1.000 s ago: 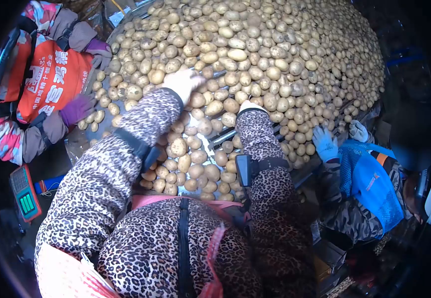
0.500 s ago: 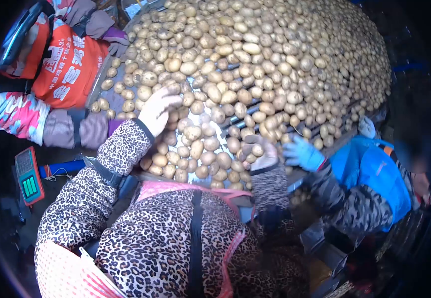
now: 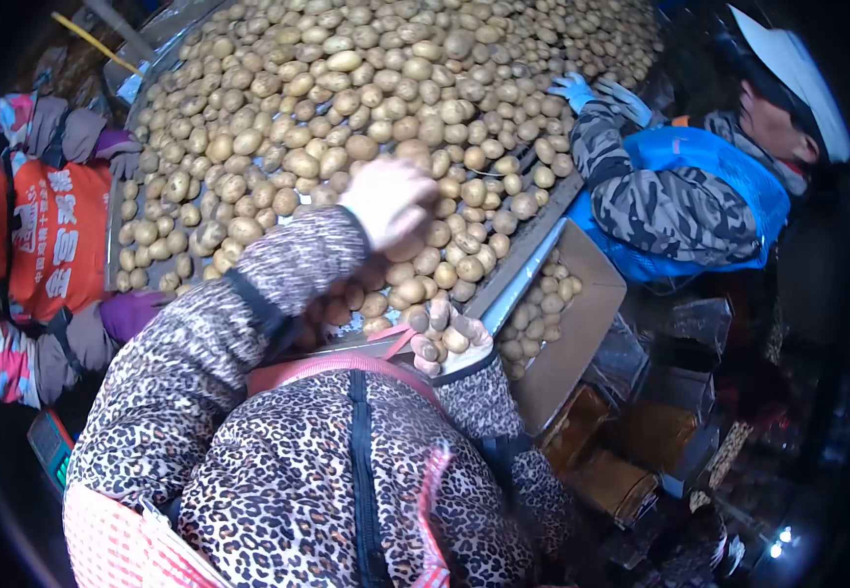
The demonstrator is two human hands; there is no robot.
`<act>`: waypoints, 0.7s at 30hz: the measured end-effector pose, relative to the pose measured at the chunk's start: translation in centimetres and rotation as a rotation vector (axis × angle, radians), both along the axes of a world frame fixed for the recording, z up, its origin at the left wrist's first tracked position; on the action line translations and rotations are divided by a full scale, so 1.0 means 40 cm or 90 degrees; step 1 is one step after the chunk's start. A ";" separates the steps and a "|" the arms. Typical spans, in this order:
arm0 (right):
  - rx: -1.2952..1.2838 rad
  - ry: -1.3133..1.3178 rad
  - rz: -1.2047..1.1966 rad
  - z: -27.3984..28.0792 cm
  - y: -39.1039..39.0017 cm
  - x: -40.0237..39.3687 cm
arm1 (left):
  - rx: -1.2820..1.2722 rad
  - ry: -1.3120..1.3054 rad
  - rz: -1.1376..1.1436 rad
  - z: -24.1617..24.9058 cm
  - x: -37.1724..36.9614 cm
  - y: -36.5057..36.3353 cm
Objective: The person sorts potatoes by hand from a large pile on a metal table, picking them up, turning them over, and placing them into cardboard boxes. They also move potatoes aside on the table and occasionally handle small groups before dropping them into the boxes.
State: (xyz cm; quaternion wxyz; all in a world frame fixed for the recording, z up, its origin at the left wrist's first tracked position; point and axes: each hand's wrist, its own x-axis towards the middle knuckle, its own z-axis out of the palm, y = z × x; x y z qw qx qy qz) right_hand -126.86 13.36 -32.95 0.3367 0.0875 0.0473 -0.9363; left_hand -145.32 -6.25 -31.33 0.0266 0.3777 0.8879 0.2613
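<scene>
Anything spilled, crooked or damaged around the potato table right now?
Nothing looks plainly spilled or damaged. Potatoes lie on the table and in the cardboard box; the shiny brown pieces beside that box look jumbled, lying at differing angles.

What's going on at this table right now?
The person's right hand cradles a few small potatoes near the table. The left hand, blurred, is over the potato heap. One gloved co-worker in red and another in blue are alongside. A cardboard box beside the table holds more potatoes.
</scene>
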 end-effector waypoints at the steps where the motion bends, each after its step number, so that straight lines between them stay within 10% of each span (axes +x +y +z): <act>1: 0.030 -0.048 -0.035 0.016 0.007 0.030 | -0.034 0.052 -0.057 0.016 0.012 0.071; 5: 0.182 -0.100 -0.140 0.050 0.041 0.121 | 0.117 0.289 -0.256 -0.201 0.086 0.245; 13: 0.225 -0.186 -0.377 -0.030 0.214 0.284 | -0.436 0.144 0.019 -0.091 -0.248 -0.118; 17: 0.188 -0.153 -0.365 -0.032 0.206 0.296 | -0.118 0.362 0.006 -0.049 -0.257 -0.077; 21: 0.073 -0.054 -0.268 -0.095 0.198 0.253 | -0.189 0.098 -0.226 -0.026 -0.151 0.248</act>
